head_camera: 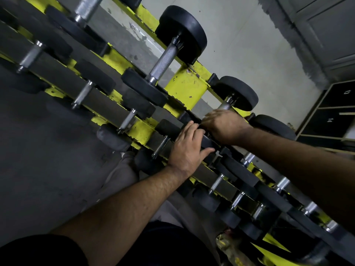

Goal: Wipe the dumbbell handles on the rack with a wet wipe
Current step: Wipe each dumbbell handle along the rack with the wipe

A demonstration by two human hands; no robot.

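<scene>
A yellow rack (187,87) runs diagonally across the head view and holds several black dumbbells with knurled steel handles. My right hand (224,125) is curled round the handle (224,106) of a dumbbell on the upper row, just below its far black head (239,93). No wet wipe shows; anything under the palm is hidden. My left hand (189,148) holds the near black head (207,141) of that dumbbell, fingers over the top and thumb along its side. Another upper-row dumbbell (165,60) lies free to the left.
Lower rows carry smaller dumbbells (127,121) with short handles, running from the far left to the lower right. A grey wall (249,45) stands behind the rack. Numbered black lockers (334,116) are at the right. My trouser leg (123,175) is near the rack's base.
</scene>
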